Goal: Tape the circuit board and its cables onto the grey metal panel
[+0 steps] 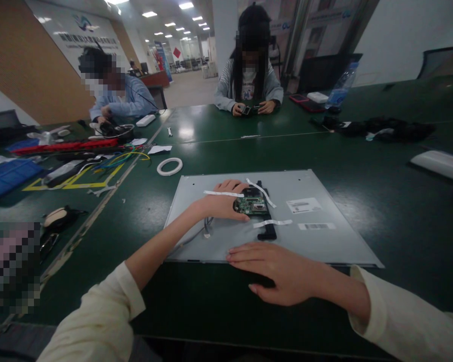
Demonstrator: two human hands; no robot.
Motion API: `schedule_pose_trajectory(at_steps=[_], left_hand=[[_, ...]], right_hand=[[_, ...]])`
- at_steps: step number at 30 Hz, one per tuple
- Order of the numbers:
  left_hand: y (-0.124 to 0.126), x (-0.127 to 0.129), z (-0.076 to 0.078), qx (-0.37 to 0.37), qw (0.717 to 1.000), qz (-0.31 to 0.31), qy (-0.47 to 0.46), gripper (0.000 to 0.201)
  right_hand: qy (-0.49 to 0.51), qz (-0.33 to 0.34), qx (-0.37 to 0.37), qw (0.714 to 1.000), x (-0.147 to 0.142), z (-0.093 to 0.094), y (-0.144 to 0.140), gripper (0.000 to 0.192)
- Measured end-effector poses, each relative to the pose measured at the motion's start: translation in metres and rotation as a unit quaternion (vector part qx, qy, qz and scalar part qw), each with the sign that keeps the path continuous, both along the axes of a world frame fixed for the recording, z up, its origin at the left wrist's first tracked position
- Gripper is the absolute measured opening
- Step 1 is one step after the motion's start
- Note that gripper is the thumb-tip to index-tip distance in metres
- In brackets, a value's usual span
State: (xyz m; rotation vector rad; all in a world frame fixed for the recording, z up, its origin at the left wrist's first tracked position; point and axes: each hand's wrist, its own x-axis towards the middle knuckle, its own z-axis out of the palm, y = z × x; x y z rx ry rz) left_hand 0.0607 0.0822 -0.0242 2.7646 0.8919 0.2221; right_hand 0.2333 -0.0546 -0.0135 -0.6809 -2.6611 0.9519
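**Steadying the panel while the board is pressed in place**

A grey metal panel [324,246] lies flat on the dark green table [400,211], its back side up. Near its middle sits a small green circuit board [253,205], just beside a black flat part [267,229] that runs toward the near edge. Three strips of white tape [274,222] lie around the board — one at the left crossing the left hand's fingers, one slanting at the upper right, one below.

The left hand [221,203] rests on the panel with its fingers curled loosely against the left edge of the board, touching it rather than gripping it; a grey cable [196,235] trails out from under the wrist toward the panel's left corner. The right hand [277,271] lies open and flat, fingers spread, over the near edge of the panel, pressing it down and holding nothing.

To do this well, the flat hand should keep even pressure so the panel does not slide on the smooth table. The fingers at the board should push on its edge, not on its components, and the cable needs slack so it does not tug the board askew.

A white tape roll [169,166] lies well apart, beyond the panel's far left corner. Two other people work at the far side — their hands are busy with their own small items.
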Motion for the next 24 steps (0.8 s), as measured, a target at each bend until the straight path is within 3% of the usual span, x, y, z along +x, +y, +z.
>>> schedule_pose_trajectory(at_steps=[6, 24], left_hand=[[-0.001, -0.001, 0.003, -0.019, 0.999, 0.013, 0.024, 0.097], [0.011, -0.005, -0.011, -0.021, 1.0, 0.014, 0.003, 0.096]], right_hand=[[-0.013, 0.004, 0.007, 1.0, 0.0, -0.001, 0.001, 0.053], [-0.004, -0.002, -0.009, 1.0, 0.001, 0.003, 0.0, 0.054]])
